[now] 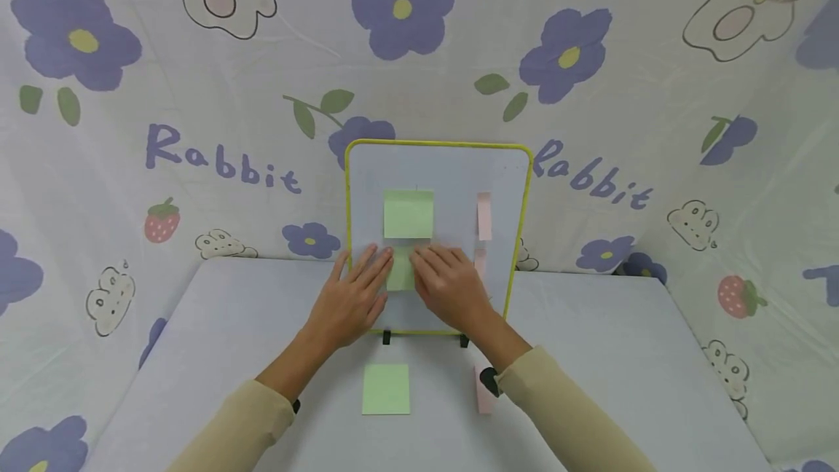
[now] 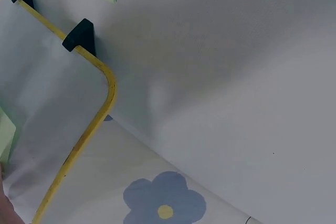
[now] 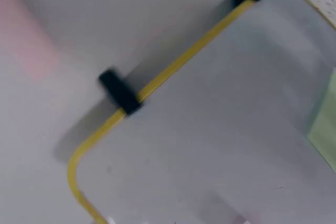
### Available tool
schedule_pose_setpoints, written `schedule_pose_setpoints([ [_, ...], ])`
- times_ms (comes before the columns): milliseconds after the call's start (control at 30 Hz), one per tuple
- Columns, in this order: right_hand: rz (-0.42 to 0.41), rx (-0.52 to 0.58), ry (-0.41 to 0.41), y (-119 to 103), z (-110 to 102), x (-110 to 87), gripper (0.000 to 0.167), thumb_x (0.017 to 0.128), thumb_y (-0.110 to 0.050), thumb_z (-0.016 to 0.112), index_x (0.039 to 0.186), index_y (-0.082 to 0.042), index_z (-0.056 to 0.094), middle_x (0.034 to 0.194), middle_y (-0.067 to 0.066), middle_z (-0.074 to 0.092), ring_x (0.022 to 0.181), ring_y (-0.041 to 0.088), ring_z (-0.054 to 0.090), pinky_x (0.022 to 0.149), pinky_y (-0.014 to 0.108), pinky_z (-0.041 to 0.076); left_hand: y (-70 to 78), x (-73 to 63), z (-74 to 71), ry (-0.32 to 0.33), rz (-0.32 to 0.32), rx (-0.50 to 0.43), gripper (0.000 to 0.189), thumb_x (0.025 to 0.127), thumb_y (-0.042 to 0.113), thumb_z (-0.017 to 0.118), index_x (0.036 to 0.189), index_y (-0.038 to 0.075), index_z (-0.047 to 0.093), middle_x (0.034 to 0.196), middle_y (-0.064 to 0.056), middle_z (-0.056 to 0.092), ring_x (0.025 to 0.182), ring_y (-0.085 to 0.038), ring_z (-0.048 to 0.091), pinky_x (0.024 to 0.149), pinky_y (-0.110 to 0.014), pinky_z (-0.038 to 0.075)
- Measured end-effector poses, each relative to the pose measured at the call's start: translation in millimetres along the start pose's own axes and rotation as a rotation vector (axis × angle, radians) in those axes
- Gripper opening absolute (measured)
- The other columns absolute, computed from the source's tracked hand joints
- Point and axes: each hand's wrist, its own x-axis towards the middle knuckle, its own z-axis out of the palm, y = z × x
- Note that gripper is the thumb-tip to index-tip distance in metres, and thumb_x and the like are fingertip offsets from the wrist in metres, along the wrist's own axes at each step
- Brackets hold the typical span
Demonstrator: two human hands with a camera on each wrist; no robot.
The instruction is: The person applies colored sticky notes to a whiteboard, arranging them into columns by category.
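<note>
A whiteboard [image 1: 452, 168] with a yellow rim stands upright, and both hands are at its middle. My left hand [image 1: 352, 301] rests its extended fingertips on the left edge of the lower green sticky note [image 1: 401, 277]. On that note's upper right part, my right hand [image 1: 452, 288] presses with its fingers together and slightly bent, hiding its right side. Just above, another green sticky note [image 1: 408, 215] sticks to the board. In the right wrist view the lower green note [image 3: 324, 127] shows at the right edge, flat against the board.
Two narrow pink sticky notes run down the board's right side, the upper one [image 1: 484, 216] in full view. Black feet [image 1: 387, 338] support the board. On the white table [image 1: 262, 304] lie a green note pad [image 1: 386, 390] and a pink one [image 1: 483, 400], partly behind the right wrist.
</note>
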Motion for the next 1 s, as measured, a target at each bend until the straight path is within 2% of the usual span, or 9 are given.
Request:
schedule_pose_setpoints([
  [100,-0.196,-0.147,-0.093,-0.9,4.7,-5.0,0.043,0.088,-0.023,0.081,0.127,-0.006,0.074,0.132,0.006,0.073,0.125,0.023,0.067,0.1,0.037,0.055,-0.3,-0.9,0.9,-0.006,-0.005,0.007,0.064,0.103,0.037,0.061,0.158,0.009,0.046,0.166,-0.003,0.042,0.155,-0.025,0.038,0.121,-0.058,0.034],
  [200,-0.264,-0.23,-0.198,-2.2,9.3,-9.9,0.053,0.091,-0.029,0.078,0.138,-0.009,0.068,0.146,0.004,0.064,0.139,0.022,0.058,0.112,0.037,0.048,-0.7,-1.7,1.9,-0.003,-0.005,0.01,0.064,0.103,0.037,0.06,0.158,0.01,0.045,0.166,-0.002,0.041,0.155,-0.025,0.038,0.122,-0.058,0.033],
  [300,-0.272,-0.259,-0.27,-3.3,11.0,-12.3,0.055,0.094,-0.028,0.074,0.145,-0.01,0.063,0.153,0.003,0.058,0.145,0.021,0.051,0.118,0.038,0.042,-1.1,-1.9,2.5,0.011,-0.002,0.013,0.064,0.102,0.037,0.061,0.158,0.01,0.046,0.166,-0.002,0.042,0.154,-0.025,0.039,0.121,-0.059,0.033],
  [433,-0.259,-0.255,-0.309,-3.1,11.7,-13.8,0.055,0.095,-0.024,0.072,0.148,-0.01,0.06,0.157,0.003,0.054,0.148,0.022,0.048,0.121,0.039,0.039,-1.5,-1.7,2.6,0.014,0.0,0.024,0.064,0.102,0.037,0.06,0.158,0.01,0.046,0.165,-0.002,0.043,0.154,-0.025,0.039,0.121,-0.059,0.034],
  [567,-0.248,-0.234,-0.313,0.4,11.7,-16.3,0.057,0.094,-0.02,0.071,0.148,-0.007,0.058,0.157,0.006,0.053,0.149,0.025,0.047,0.121,0.042,0.038,-1.4,-1.4,3.1,-0.016,-0.005,0.042,0.064,0.103,0.038,0.059,0.159,0.01,0.045,0.167,-0.002,0.041,0.155,-0.024,0.037,0.122,-0.059,0.032],
  [700,-0.255,-0.258,-0.298,6.7,9.2,-19.4,0.058,0.093,-0.019,0.071,0.148,-0.006,0.058,0.157,0.007,0.054,0.148,0.026,0.048,0.122,0.042,0.038,-1.2,-0.8,3.5,-0.041,-0.007,0.064,0.064,0.104,0.039,0.057,0.159,0.011,0.043,0.168,-0.001,0.038,0.156,-0.024,0.035,0.122,-0.06,0.031],
  [867,-0.246,-0.283,-0.312,14.8,5.7,-24.3,0.057,0.096,-0.019,0.068,0.15,-0.007,0.056,0.159,0.006,0.052,0.15,0.026,0.045,0.123,0.043,0.035,-0.5,-0.4,3.7,-0.047,-0.01,0.074,0.064,0.105,0.04,0.056,0.16,0.011,0.042,0.169,-0.001,0.036,0.157,-0.024,0.033,0.122,-0.059,0.031],
  [1000,-0.224,-0.254,-0.304,20.7,4.8,-29.5,0.058,0.095,-0.017,0.067,0.15,-0.006,0.056,0.159,0.007,0.052,0.151,0.027,0.044,0.123,0.045,0.036,-0.2,-0.5,4.3,-0.051,-0.012,0.071,0.064,0.105,0.039,0.056,0.161,0.011,0.041,0.169,-0.001,0.035,0.157,-0.024,0.033,0.122,-0.06,0.031],
])
